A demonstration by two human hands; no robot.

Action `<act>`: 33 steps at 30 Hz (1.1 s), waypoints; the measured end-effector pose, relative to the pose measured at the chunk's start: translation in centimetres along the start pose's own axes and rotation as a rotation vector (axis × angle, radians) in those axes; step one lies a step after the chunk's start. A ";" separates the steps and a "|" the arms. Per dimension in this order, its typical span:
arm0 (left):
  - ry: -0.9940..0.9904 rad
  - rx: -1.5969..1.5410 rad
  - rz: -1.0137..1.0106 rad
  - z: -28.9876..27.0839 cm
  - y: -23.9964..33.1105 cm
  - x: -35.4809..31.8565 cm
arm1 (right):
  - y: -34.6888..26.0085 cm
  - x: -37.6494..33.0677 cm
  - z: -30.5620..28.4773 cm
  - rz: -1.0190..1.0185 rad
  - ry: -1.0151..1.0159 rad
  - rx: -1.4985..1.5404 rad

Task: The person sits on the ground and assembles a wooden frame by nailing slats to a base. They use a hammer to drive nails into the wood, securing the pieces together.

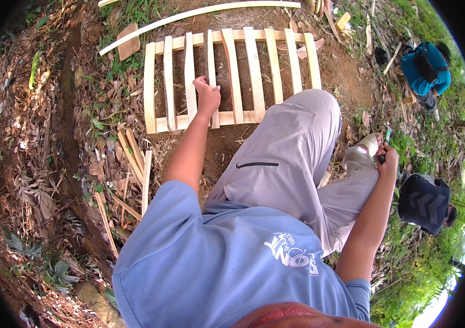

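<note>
A frame of pale wooden slats (255, 76) nailed across two long rails lies on the soil in front of me. My left hand (208, 97) is closed around one wooden slat (209, 54), left of the middle; the palm side is hidden. Out to the right, beside my foot, my right hand (389, 157) is closed on the dark grip of a hammer (388, 134). Only part of the hammer shows, with a greenish piece beyond the fingers. My bent knee covers the frame's near right corner.
A long thin wooden strip (199, 12) lies beyond the frame. Several loose wood strips (134, 156) rest at the left. Two other people, one in a teal top (423, 68) and one in a dark top (423, 202), are at the right. Dry leaves and plants cover the ground around.
</note>
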State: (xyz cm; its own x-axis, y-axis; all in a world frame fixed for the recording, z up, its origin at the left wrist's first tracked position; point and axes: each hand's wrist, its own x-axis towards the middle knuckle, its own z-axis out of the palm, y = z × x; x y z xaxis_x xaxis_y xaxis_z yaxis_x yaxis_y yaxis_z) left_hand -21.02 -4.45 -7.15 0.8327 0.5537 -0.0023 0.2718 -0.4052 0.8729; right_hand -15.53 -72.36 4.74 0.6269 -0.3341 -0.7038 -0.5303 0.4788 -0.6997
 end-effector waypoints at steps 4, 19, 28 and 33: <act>-0.033 0.013 0.024 -0.3 0.3 0.0 | 0.1 -0.1 -0.1 0.002 0.005 -0.001; -0.786 0.686 0.820 -9.3 4.7 -5.0 | -0.2 0.4 0.1 0.043 -0.012 -0.031; -0.792 0.761 0.856 -8.8 2.7 -3.9 | 0.1 0.4 0.6 0.039 -0.037 -0.038; -0.824 0.807 0.877 -8.5 2.5 -3.5 | 0.0 1.1 -0.5 0.019 -0.012 -0.025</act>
State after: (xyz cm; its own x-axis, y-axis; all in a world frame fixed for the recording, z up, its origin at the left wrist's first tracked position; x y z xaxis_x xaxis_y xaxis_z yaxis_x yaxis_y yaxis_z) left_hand -27.32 -1.21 -0.81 0.8310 -0.5386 -0.1392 -0.5009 -0.8332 0.2342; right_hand -15.14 -73.13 3.86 0.6233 -0.3158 -0.7154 -0.5561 0.4642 -0.6894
